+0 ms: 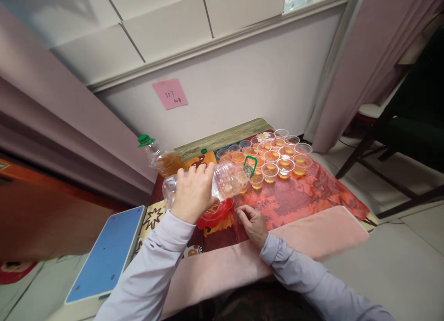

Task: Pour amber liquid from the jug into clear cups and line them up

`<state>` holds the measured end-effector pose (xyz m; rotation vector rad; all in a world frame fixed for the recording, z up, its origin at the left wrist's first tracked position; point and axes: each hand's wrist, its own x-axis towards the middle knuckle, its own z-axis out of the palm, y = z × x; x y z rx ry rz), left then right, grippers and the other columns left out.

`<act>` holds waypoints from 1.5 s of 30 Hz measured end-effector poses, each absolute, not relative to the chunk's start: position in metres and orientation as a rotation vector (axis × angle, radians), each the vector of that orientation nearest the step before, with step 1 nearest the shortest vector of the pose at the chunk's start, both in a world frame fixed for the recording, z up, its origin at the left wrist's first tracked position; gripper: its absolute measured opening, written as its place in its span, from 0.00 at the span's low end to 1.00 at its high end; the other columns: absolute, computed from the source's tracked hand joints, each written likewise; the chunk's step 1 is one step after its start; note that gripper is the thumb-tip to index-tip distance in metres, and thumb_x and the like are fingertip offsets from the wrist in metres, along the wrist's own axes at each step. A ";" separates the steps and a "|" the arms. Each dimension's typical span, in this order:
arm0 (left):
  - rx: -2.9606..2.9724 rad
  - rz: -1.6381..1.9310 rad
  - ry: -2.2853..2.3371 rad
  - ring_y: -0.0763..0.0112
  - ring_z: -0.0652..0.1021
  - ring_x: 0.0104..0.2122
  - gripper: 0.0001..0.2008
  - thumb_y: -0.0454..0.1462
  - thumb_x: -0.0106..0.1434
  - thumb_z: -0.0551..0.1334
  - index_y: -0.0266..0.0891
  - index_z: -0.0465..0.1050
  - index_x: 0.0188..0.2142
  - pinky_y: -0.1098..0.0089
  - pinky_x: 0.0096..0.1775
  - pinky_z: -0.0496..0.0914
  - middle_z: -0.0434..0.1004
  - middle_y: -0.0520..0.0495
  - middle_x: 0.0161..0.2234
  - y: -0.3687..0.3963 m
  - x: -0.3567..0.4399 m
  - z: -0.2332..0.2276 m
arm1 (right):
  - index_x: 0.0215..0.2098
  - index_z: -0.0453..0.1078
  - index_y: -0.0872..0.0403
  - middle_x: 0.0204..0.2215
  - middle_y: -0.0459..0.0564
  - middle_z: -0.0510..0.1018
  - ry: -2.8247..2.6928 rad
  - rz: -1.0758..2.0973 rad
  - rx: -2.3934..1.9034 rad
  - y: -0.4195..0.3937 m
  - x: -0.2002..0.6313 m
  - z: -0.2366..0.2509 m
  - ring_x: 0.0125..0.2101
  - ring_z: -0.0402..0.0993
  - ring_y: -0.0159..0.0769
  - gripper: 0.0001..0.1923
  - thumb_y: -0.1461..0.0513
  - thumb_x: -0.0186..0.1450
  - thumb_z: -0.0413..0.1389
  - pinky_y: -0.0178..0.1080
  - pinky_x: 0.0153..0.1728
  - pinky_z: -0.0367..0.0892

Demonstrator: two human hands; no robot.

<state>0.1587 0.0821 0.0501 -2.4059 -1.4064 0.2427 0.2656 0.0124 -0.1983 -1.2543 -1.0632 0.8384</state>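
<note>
Head view: bottle tipped over a cluster of small cups.

At frame centre, the left hand (192, 191) grips a clear plastic bottle (225, 180) held almost horizontal, neck over the nearest cups (274, 157) at centre right. The right hand (252, 224), fingers loosely curled and holding nothing, rests on the patterned cloth (305, 196). Risk: overtilting could flood or topple the light cups; a second bottle (163, 160) stands close behind.

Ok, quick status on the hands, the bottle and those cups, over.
Left hand grips tipped clear bottle, mouth over the near cups. Right hand rests on the red cloth, empty. Second bottle stands behind; nothing blocking.
</note>
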 end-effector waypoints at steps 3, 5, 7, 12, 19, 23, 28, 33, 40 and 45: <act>-2.397 0.267 -1.383 0.45 0.76 0.54 0.39 0.44 0.57 0.75 0.40 0.65 0.64 0.51 0.52 0.64 0.77 0.35 0.58 0.085 0.163 0.052 | 0.33 0.77 0.53 0.24 0.46 0.77 -1.058 0.852 -1.242 0.013 0.266 -0.200 0.26 0.73 0.35 0.19 0.49 0.71 0.55 0.34 0.28 0.66; -2.399 0.275 -1.363 0.45 0.76 0.54 0.40 0.43 0.56 0.75 0.38 0.64 0.65 0.50 0.53 0.64 0.77 0.34 0.58 0.086 0.165 0.053 | 0.33 0.77 0.53 0.24 0.46 0.77 -1.054 0.860 -1.236 0.013 0.266 -0.201 0.26 0.73 0.35 0.18 0.50 0.71 0.55 0.34 0.29 0.66; -2.402 0.279 -1.345 0.44 0.76 0.54 0.41 0.44 0.56 0.76 0.37 0.64 0.66 0.50 0.53 0.65 0.77 0.34 0.58 0.087 0.166 0.054 | 0.33 0.77 0.53 0.24 0.46 0.77 -1.055 0.866 -1.232 0.013 0.265 -0.202 0.26 0.73 0.34 0.18 0.51 0.71 0.55 0.34 0.29 0.66; -2.404 0.270 -1.339 0.43 0.76 0.54 0.41 0.43 0.56 0.76 0.37 0.65 0.65 0.49 0.53 0.65 0.77 0.33 0.58 0.087 0.167 0.055 | 0.33 0.76 0.54 0.25 0.47 0.76 -1.056 0.877 -1.225 0.013 0.265 -0.202 0.26 0.72 0.34 0.18 0.51 0.71 0.54 0.34 0.29 0.66; -2.434 0.227 -1.386 0.42 0.76 0.54 0.41 0.43 0.55 0.76 0.39 0.65 0.65 0.50 0.54 0.64 0.76 0.32 0.58 0.088 0.165 0.053 | 0.33 0.77 0.54 0.24 0.46 0.76 -1.044 0.863 -1.229 0.012 0.265 -0.201 0.26 0.71 0.34 0.18 0.51 0.71 0.55 0.34 0.29 0.65; -2.421 0.229 -1.423 0.44 0.77 0.53 0.39 0.45 0.56 0.76 0.40 0.65 0.64 0.51 0.52 0.64 0.78 0.35 0.56 0.088 0.158 0.047 | 0.32 0.76 0.54 0.24 0.46 0.76 -1.045 0.862 -1.229 0.012 0.265 -0.200 0.26 0.71 0.34 0.18 0.51 0.71 0.55 0.34 0.28 0.65; -2.439 0.206 -1.445 0.44 0.77 0.53 0.41 0.48 0.56 0.76 0.39 0.65 0.64 0.52 0.51 0.65 0.78 0.36 0.57 0.088 0.156 0.046 | 0.32 0.77 0.54 0.24 0.47 0.77 -1.049 0.872 -1.231 0.013 0.264 -0.201 0.26 0.72 0.34 0.18 0.50 0.71 0.55 0.35 0.29 0.66; -2.450 0.179 -1.380 0.44 0.76 0.55 0.41 0.46 0.56 0.76 0.39 0.64 0.65 0.51 0.53 0.64 0.77 0.34 0.59 0.088 0.172 0.055 | 0.33 0.77 0.54 0.25 0.48 0.78 -1.050 0.872 -1.237 0.013 0.263 -0.205 0.26 0.73 0.35 0.19 0.49 0.71 0.55 0.35 0.29 0.66; -2.448 0.195 -1.228 0.43 0.77 0.53 0.34 0.40 0.58 0.73 0.36 0.66 0.62 0.48 0.53 0.64 0.79 0.34 0.55 0.094 0.203 0.061 | 0.33 0.77 0.54 0.24 0.48 0.79 -1.054 0.875 -1.213 0.014 0.263 -0.204 0.26 0.74 0.35 0.19 0.49 0.71 0.55 0.35 0.29 0.66; -2.466 0.224 -1.172 0.44 0.77 0.52 0.27 0.37 0.60 0.70 0.36 0.69 0.57 0.47 0.52 0.64 0.79 0.35 0.52 0.100 0.219 0.062 | 0.31 0.76 0.53 0.21 0.45 0.76 -1.046 0.877 -1.200 0.014 0.263 -0.198 0.23 0.71 0.33 0.19 0.50 0.72 0.55 0.34 0.27 0.63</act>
